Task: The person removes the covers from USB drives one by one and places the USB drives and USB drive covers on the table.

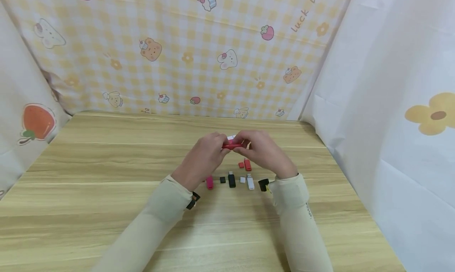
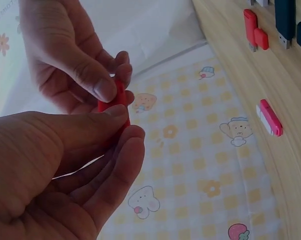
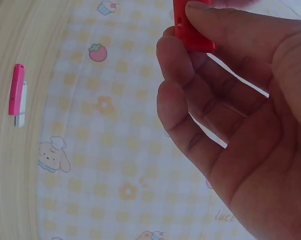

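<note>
Both hands meet over the table at a red USB stick point(image 1: 232, 146). My left hand point(image 1: 204, 157) pinches one end between thumb and fingers, and my right hand point(image 1: 261, 151) pinches the other end. The right wrist view shows the stick's red case point(image 3: 193, 37) between my right thumb and fingers. Its middle is partly covered by fingertips in the left wrist view; whether it has a cap on cannot be told. Just behind the hands lie a pink stick point(image 3: 16, 90) and a white one point(image 3: 21, 105), side by side on the wood.
Nearer me lie a red stick point(image 1: 247, 164) with its cap point(image 1: 241, 165), a black stick point(image 1: 232, 179), a white stick point(image 1: 250, 182) and a pink stick point(image 1: 209, 182). Small dark items point(image 1: 264, 185) sit by the sleeves, partly hidden. A checked cloth point(image 1: 177, 66) hangs behind the table.
</note>
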Demonstrator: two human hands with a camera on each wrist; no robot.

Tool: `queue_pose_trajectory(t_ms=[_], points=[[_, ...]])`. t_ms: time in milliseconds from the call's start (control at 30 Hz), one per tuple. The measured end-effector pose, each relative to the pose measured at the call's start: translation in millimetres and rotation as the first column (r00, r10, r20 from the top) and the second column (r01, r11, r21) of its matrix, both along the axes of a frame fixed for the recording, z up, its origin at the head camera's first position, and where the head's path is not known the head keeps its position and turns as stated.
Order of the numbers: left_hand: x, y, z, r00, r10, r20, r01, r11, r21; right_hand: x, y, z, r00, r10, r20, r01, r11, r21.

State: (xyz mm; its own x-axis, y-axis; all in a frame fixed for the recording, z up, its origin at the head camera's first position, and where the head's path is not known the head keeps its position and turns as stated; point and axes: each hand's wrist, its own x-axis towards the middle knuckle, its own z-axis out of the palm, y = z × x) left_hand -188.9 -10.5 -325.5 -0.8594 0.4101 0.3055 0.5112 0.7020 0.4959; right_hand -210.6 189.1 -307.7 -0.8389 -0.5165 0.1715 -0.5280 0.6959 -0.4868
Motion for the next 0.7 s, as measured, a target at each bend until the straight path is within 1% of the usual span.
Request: queue_pose_trajectory(t_ms=[133, 267, 533, 700], points=[[1.4, -3.9, 2.4, 1.0, 0.011, -0.015, -0.011, 1.0, -0.001, 0.6, -2, -0.4, 1.0, -0.006, 0.012, 0.006, 1.0, -0.004], [4.0, -8.8, 3.2, 1.0, 0.01, -0.027, -0.009, 0.999, 0.032, 1.4, -5, -0.4, 1.0, -0.006, 0.01, 0.007, 1.0, -0.006], [6.9, -16.9, 1.4, 1.0, 0.01, -0.024, -0.008, 0.998, 0.057, 0.6, -9, -3.2, 0.999, 0.029, -0.012, -0.029, 1.0, -0.011], [6.5, -21.3, 2.2, 0.999, -0.008, -0.05, 0.012, 0.996, 0.093, -1.4, -8, -5.5, 0.998, 0.054, -0.044, -0.056, 0.998, -0.041]])
